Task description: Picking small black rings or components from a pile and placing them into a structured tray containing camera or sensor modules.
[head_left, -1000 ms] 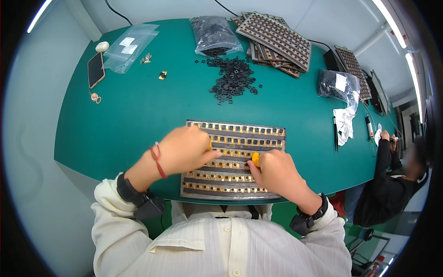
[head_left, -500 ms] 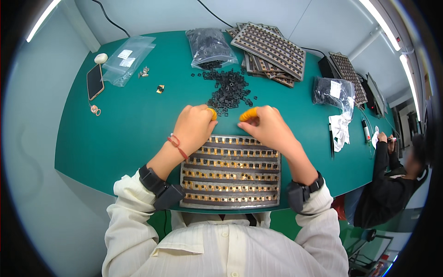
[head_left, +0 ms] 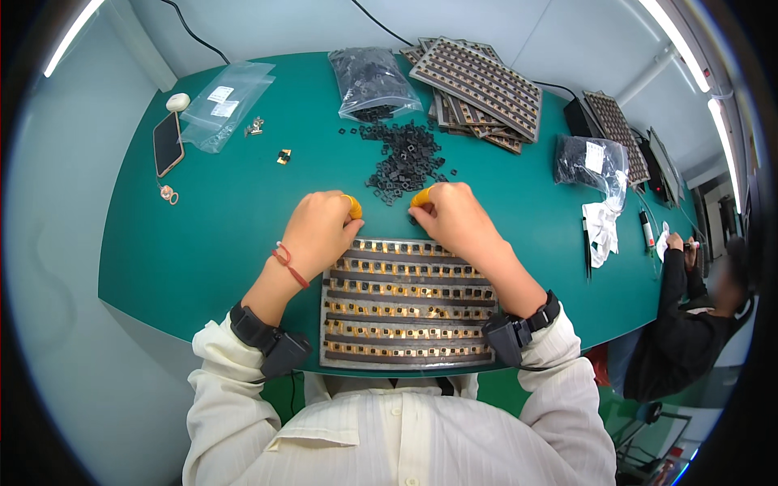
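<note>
My left hand, a yellow finger cot on its index finger, is pinched closed over the far left edge of a flat tray. What its fingertips hold, if anything, is hidden. The tray lies at the table's near edge, with rows of small gold-coloured parts bearing black squares. My right hand, also with a yellow finger cot, is closed in a pinch above the tray's far edge. A small dark piece shows under its fingertips. Just beyond both hands spreads a loose pile of small black square frames.
An open clear bag of black pieces lies behind the pile. Stacked trays stand at the back right, near another bag, tweezers and white cloth. A phone lies far left. A co-worker sits at right.
My left hand has moved left and slightly nearer to me. My right hand has shifted a little left, and the gap between the hands is wider. The view has shifted slightly.
</note>
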`<state>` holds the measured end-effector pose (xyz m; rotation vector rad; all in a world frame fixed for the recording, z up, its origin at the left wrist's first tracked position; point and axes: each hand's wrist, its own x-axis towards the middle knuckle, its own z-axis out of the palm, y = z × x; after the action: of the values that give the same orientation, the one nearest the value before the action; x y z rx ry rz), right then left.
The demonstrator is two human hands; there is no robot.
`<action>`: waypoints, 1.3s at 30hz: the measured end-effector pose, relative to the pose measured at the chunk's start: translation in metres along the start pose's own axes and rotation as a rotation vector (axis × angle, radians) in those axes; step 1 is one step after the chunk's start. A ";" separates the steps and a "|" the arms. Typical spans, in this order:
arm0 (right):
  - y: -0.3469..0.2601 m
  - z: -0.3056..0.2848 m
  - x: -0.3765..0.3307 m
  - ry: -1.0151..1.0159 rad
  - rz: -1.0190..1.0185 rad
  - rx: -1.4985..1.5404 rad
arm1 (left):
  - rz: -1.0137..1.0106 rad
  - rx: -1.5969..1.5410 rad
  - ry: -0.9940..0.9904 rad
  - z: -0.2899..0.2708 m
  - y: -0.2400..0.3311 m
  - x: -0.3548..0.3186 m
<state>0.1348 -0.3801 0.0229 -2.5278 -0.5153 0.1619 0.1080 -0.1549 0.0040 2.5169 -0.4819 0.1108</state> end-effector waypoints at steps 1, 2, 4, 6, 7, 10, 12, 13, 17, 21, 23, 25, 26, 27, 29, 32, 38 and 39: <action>0.005 -0.002 0.001 0.036 -0.004 -0.001 | -0.007 0.014 0.000 0.001 0.001 0.000; 0.007 -0.003 0.002 0.069 -0.015 0.001 | -0.020 0.032 0.002 0.000 0.000 0.000; 0.005 -0.009 -0.001 0.050 0.040 0.078 | -0.027 0.044 -0.009 -0.001 0.003 0.001; 0.008 -0.010 -0.004 0.019 0.097 0.154 | -0.027 0.055 -0.020 -0.001 0.004 0.002; 0.009 -0.008 -0.005 0.018 0.096 0.154 | -0.031 0.046 -0.020 0.000 0.003 0.003; 0.007 -0.002 -0.009 -0.046 0.087 0.139 | -0.035 0.036 0.003 -0.001 0.002 0.000; 0.004 0.000 -0.011 -0.024 0.044 0.142 | -0.025 0.030 0.023 -0.003 0.005 -0.003; 0.004 0.001 -0.011 -0.025 0.044 0.142 | -0.007 -0.001 0.017 -0.005 0.007 -0.006; 0.006 0.004 -0.009 -0.010 -0.074 0.141 | 0.034 -0.086 -0.040 -0.010 0.018 -0.020; 0.005 -0.002 -0.007 -0.045 -0.086 0.094 | 0.161 -0.116 -0.114 -0.004 0.027 -0.039; 0.010 0.000 -0.010 -0.031 -0.105 0.074 | 0.198 -0.118 -0.130 0.002 0.035 -0.045; 0.012 -0.002 -0.017 -0.013 -0.117 0.049 | 0.240 -0.102 -0.135 0.008 0.043 -0.047; 0.010 -0.003 -0.023 -0.009 -0.132 0.057 | 0.239 -0.101 -0.136 0.009 0.044 -0.048; 0.007 -0.006 -0.030 -0.004 -0.146 0.065 | 0.251 -0.089 -0.144 0.010 0.045 -0.048; 0.001 -0.015 -0.048 -0.019 -0.125 0.084 | 0.280 -0.070 -0.163 0.012 0.046 -0.049; 0.001 -0.021 -0.077 -0.045 -0.099 0.088 | 0.326 0.007 -0.133 0.016 0.047 -0.050; 0.007 -0.001 -0.118 -0.004 -0.122 0.083 | 0.379 0.213 -0.197 0.014 0.063 -0.069; 0.007 0.002 -0.118 -0.003 -0.122 0.085 | 0.379 0.214 -0.198 0.014 0.066 -0.072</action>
<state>0.0285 -0.4306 0.0187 -2.4061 -0.6481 0.1389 0.0167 -0.1907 0.0136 2.6255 -1.0773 0.0589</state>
